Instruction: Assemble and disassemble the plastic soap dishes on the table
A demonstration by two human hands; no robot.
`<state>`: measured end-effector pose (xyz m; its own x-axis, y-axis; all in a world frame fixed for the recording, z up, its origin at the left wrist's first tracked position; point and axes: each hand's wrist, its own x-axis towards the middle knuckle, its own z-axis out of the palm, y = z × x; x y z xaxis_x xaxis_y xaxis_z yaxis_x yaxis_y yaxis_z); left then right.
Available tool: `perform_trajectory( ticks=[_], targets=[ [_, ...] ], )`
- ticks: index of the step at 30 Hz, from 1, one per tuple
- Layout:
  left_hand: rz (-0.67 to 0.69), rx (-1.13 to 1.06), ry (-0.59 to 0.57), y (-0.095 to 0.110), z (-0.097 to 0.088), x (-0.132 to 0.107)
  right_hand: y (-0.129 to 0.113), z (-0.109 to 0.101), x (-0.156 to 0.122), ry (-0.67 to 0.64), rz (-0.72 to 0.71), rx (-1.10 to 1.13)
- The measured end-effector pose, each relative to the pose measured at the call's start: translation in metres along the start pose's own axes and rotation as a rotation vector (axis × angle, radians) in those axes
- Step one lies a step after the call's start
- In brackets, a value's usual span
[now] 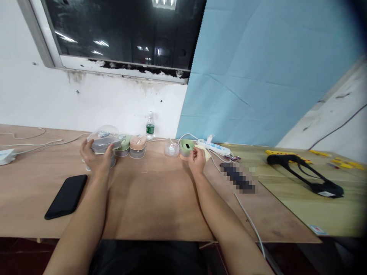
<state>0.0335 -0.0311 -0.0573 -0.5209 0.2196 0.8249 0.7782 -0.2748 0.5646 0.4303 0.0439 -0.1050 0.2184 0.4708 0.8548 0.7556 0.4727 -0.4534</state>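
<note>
My left hand (96, 157) is wrapped around a grey container (102, 144) with a clear domed lid, at the left end of a row of small containers. Beside it stand a green container (123, 145) and a peach container (138, 146). My right hand (197, 159) is pinched on the rim of a small green and peach container (185, 148). A small clear round lid or cup (171, 149) lies just left of that container.
A black phone (67, 196) lies face down at the front left of the wooden table (151, 198). A water bottle (150, 126) stands by the wall. A white power strip (213, 146) and cables run right; black straps (306, 173) and yellow pieces lie far right.
</note>
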Motion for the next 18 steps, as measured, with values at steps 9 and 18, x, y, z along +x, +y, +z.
perform_trajectory(
  ticks=[9, 18],
  targets=[
    [0.020, -0.016, -0.004, 0.007, 0.005, -0.005, -0.019, 0.007, -0.005, -0.013, -0.113, 0.072],
    [0.071, -0.041, -0.081, 0.015, 0.016, -0.018, -0.053, 0.024, -0.026, -0.250, -0.312, 0.129]
  ],
)
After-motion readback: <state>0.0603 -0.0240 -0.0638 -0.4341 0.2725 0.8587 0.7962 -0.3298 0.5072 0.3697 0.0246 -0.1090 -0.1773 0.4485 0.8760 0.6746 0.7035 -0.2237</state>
